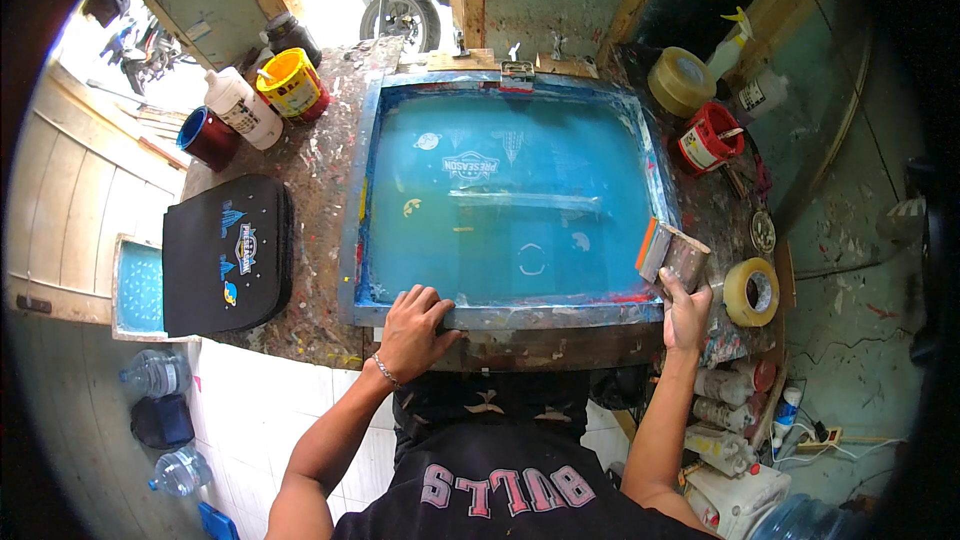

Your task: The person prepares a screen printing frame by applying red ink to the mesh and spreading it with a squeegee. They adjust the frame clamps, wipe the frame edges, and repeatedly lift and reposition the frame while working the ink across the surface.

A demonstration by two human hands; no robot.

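A screen printing frame (520, 316) with a blue mesh lies flat on the worktable, pale printed shapes showing in the mesh. Over its near bar, left of the middle, my left hand (412, 328) is closed, fingers bent across the edge. My right hand (686, 315) grips a squeegee (683, 258) above the frame's near right corner. This squeegee has a worn, paint-stained handle and an orange blade edge tilted to the left. At the far bar, a metal clamp (517, 76) sits on the frame.
Left on the stained table (315, 270) lies a stack of black printed fabric pieces (225, 255). Behind it stand a yellow paint tub (290, 85), a white bottle (243, 108) and a dark can (208, 138). Rightward are a red tub (705, 140) and tape rolls (751, 292).
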